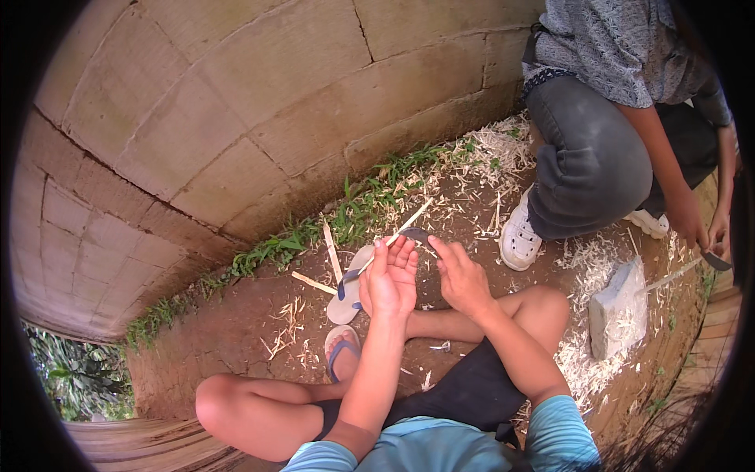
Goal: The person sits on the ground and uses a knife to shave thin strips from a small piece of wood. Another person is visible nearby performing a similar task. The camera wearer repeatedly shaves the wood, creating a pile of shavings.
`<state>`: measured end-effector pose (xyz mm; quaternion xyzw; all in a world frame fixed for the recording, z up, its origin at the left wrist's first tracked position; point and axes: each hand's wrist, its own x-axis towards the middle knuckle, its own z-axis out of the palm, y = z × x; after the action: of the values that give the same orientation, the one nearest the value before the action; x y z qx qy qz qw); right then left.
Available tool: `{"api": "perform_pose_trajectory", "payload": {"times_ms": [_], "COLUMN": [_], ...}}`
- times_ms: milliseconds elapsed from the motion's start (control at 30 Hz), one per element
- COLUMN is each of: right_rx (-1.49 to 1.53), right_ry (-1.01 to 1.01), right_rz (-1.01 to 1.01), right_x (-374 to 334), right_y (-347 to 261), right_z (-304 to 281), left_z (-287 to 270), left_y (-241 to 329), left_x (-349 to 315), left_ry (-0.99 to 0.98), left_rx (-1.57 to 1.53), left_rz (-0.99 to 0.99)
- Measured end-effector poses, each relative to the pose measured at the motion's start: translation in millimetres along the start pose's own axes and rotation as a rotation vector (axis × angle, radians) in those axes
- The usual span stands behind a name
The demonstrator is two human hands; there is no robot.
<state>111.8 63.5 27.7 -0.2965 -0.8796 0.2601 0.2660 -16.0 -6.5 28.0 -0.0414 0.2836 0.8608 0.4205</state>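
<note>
A thin pale wooden stick (417,214) slants up and to the right from my left hand (391,285). That hand is palm up, with its thumb and fingers curled about the stick. Close by on the right, my right hand (464,279) grips a small knife (414,234). The dark curved blade points left and lies against the stick just beyond my left fingertips. My right fingers cover the knife's handle. Below the hands are my bent legs in dark shorts. A loose flip-flop (343,311) lies on the ground left of my left hand.
Split wood pieces (331,250) lie near the flip-flop. Pale shavings (578,346) cover much of the dirt. A grey stone block (619,311) stands at right. A crouching person (594,149) at far right holds another knife (716,261). A block wall (259,102) curves behind grass.
</note>
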Motion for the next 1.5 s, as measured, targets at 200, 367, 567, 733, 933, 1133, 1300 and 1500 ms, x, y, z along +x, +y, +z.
{"api": "perform_pose_trajectory", "payload": {"times_ms": [200,367,567,733,933,1133,1300,1500], "right_rx": [0.016,0.114,0.169,0.37,0.357,0.227,0.313,0.337], "right_ry": [0.075,0.098,0.137,0.189,0.332,0.014,-0.003,0.007], "right_rz": [-0.012,0.004,0.003,0.26,0.157,0.076,0.027,0.103], "right_x": [-1.7,-3.4,-4.1,7.6,21.3,-4.3,-1.4,2.4], "right_y": [-1.0,-11.3,-8.1,-1.0,17.9,-3.1,-4.2,-5.6], "right_z": [0.6,6.2,8.2,22.4,1.3,9.2,13.2,17.4], "left_z": [4.5,11.6,16.9,20.8,15.2,10.2,3.6,-3.2], "left_y": [-2.8,-6.9,-2.4,-6.6,-4.8,-7.4,-7.5,-9.8], "left_x": [-3.7,-11.6,-18.9,-16.5,-21.6,-10.9,-6.8,-2.6], "left_ry": [-0.077,-0.111,-0.173,-0.12,-0.075,-0.084,-0.124,-0.123], "left_rx": [0.112,0.505,0.685,0.595,0.611,0.646,0.719,0.731], "left_rz": [0.157,0.487,0.632,0.665,0.619,0.666,0.681,0.73]}}
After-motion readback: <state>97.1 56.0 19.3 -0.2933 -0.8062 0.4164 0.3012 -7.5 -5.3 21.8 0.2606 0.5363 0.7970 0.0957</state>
